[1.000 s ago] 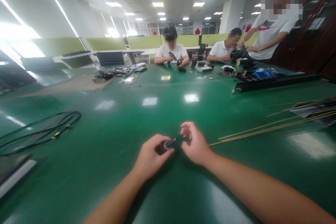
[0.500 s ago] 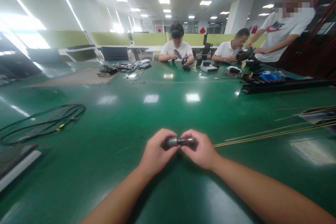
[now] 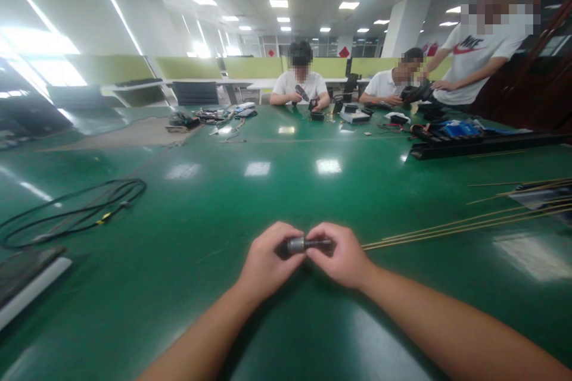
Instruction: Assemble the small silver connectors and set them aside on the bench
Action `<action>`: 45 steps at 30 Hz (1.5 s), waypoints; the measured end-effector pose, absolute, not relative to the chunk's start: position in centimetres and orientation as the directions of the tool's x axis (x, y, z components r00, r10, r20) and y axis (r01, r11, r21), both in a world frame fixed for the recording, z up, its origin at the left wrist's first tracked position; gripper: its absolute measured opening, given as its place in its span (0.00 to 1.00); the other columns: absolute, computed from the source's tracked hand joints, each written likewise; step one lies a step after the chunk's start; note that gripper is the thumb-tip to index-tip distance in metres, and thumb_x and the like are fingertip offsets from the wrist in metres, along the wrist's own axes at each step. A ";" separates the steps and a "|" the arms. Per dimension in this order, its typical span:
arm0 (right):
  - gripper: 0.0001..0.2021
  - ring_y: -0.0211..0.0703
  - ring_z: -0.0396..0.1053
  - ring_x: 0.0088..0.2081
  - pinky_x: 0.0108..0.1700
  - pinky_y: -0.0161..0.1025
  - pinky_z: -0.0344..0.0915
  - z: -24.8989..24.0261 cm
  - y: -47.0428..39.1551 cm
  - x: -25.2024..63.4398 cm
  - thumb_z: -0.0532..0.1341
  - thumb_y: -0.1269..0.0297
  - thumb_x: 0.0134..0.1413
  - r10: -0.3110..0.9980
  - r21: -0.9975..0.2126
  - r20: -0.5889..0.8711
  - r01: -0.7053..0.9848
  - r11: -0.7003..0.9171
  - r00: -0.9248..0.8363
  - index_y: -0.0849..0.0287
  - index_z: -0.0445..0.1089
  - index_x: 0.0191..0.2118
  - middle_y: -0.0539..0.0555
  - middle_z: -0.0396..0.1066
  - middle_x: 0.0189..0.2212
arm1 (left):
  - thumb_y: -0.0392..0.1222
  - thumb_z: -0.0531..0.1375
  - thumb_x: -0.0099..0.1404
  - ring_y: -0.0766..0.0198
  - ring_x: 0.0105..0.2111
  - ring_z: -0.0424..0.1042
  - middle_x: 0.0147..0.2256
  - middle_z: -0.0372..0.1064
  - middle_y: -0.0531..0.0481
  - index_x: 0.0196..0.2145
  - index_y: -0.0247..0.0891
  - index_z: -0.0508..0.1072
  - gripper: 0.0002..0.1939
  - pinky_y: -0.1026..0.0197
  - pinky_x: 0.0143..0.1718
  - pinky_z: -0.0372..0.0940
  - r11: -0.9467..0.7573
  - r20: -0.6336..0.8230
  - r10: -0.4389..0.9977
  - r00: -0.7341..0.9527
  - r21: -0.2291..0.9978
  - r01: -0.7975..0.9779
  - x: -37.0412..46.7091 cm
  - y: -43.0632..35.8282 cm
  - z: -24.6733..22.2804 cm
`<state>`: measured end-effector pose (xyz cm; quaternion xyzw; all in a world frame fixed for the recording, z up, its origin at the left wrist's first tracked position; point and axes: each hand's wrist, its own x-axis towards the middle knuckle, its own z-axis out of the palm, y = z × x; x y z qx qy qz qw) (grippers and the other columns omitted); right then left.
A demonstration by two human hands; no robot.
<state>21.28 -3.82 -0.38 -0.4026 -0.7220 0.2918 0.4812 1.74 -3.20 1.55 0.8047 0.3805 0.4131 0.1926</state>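
Observation:
Between my two hands lies a small metal cylindrical part (image 3: 295, 244) with a thinner dark shaft (image 3: 316, 243) running out to the right. My left hand (image 3: 271, 257) is closed round the thick grey cylinder, thumb below and fingers above. The shaft end is gripped by my right hand (image 3: 340, 255), its thumb and fingers curled about it. My fingertips almost meet in the middle. Both hands are just over the green tabletop (image 3: 286, 202); the outer ends of the part are hidden by my fingers. Its exact kind cannot be made out.
Thin yellowish rods (image 3: 429, 233) lie to the right. A coiled black cable (image 3: 120, 193) and a dark flat object with a pale edge (image 3: 40, 286) are at left. Across the table, people (image 3: 300, 86) handle devices among electronic parts (image 3: 353, 114) and a long black rail (image 3: 473, 146).
The metal part has turned slightly, and the narrow shaft beside the cylinder shows more plainly. Both hands keep nearly the same place and grip.

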 end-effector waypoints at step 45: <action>0.14 0.40 0.69 0.31 0.36 0.37 0.67 -0.5 -4.0 21.0 0.67 0.65 0.52 0.874 -0.852 0.431 0.219 0.476 -0.223 0.60 0.74 0.46 0.51 0.72 0.31 | 0.49 0.51 0.74 0.59 0.44 0.72 0.45 0.73 0.48 0.52 0.41 0.66 0.15 0.60 0.47 0.65 -0.388 0.195 0.880 0.433 0.819 0.422 1.8 -3.5 1.2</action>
